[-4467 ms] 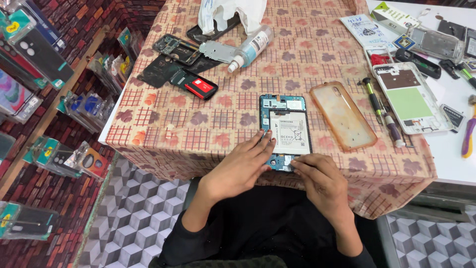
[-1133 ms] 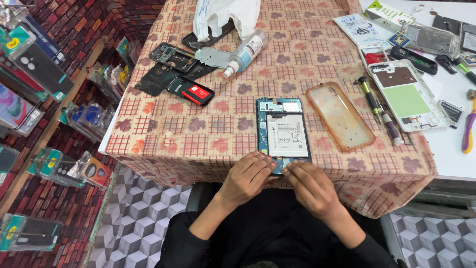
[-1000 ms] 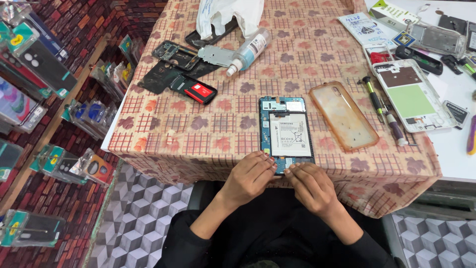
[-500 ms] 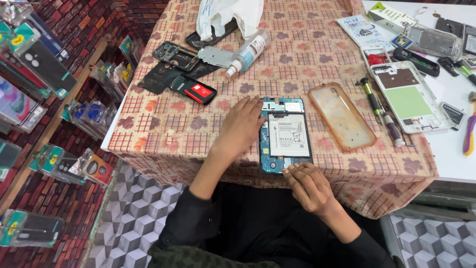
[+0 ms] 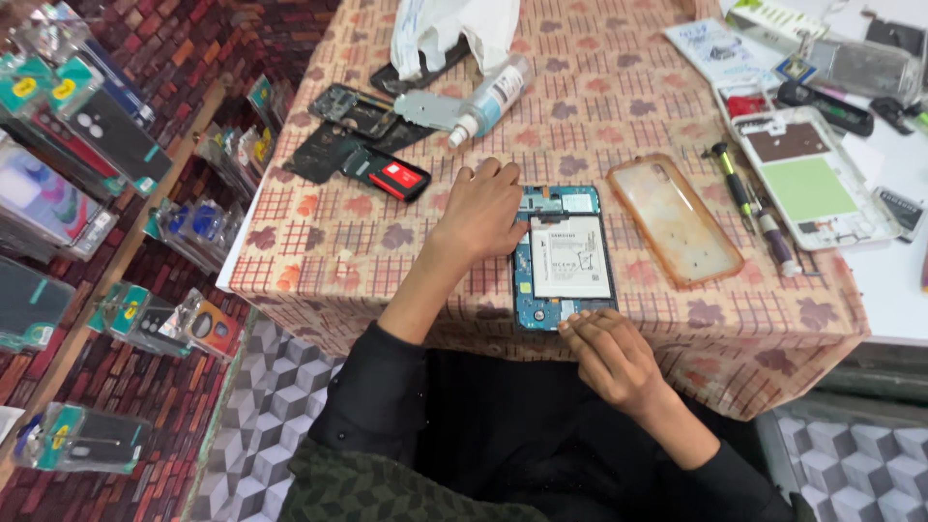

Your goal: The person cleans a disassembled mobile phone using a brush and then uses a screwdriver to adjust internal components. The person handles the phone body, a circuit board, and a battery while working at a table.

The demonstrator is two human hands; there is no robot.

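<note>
Moved: left hand (image 5: 483, 208) slides up beside opened phone (image 5: 564, 256), flat, holding nothing.
Right hand (image 5: 609, 353): fingers curled at phone's bottom edge, empty.
Tip: steady frame, press lightly.

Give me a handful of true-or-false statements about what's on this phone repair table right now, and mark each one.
1. The opened phone lies with its white battery facing up. True.
2. The left hand rests on the upper left side of the opened phone. True.
3. The right hand holds a screwdriver. False: its fingers lie at the phone's bottom edge, and the screwdriver lies untouched farther right.
4. The clear phone case sits to the left of the opened phone. False: it lies to its right.
5. A white plastic bottle lies on its side on the patterned tablecloth. True.
</note>
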